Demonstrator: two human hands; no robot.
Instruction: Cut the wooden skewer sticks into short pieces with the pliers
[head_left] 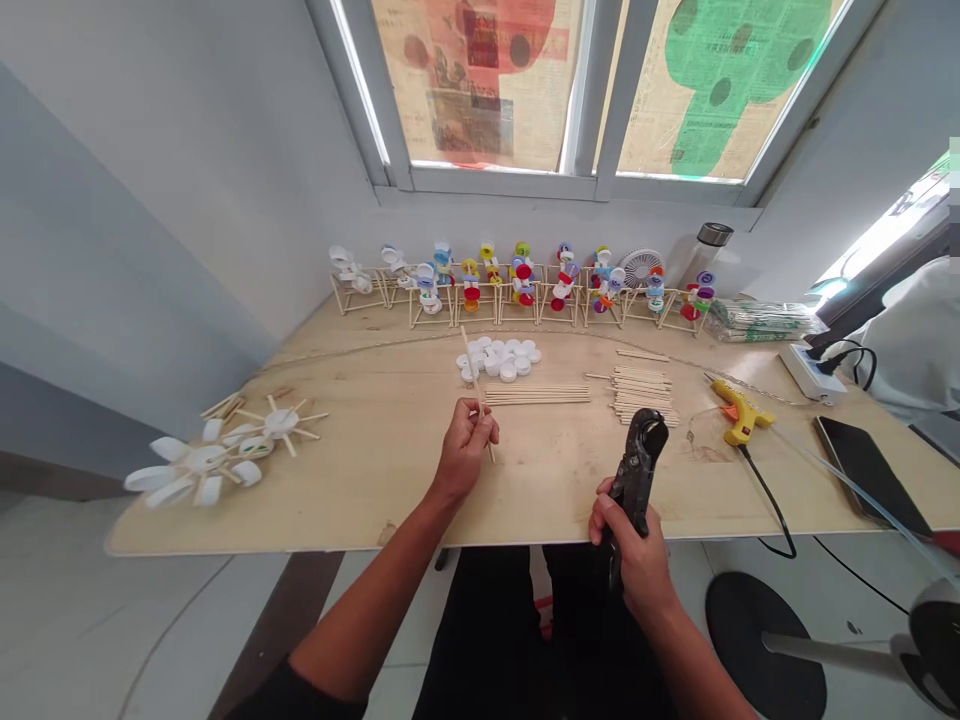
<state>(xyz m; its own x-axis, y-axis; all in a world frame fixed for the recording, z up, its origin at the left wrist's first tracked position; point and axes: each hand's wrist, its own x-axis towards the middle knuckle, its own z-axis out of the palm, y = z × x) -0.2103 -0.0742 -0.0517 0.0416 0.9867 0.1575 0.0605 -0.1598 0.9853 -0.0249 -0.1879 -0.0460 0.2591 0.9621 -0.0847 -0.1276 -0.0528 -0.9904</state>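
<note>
Wood stick (473, 372) L hand (463, 451), cutters (634, 468) R (628, 550)

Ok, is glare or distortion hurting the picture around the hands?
Head view: the window is bright, but its glare stays off the hands; the wide lens bows the tabletop; the left hand, wooden stick, right hand and black hand tool look fairly sharp.
</note>
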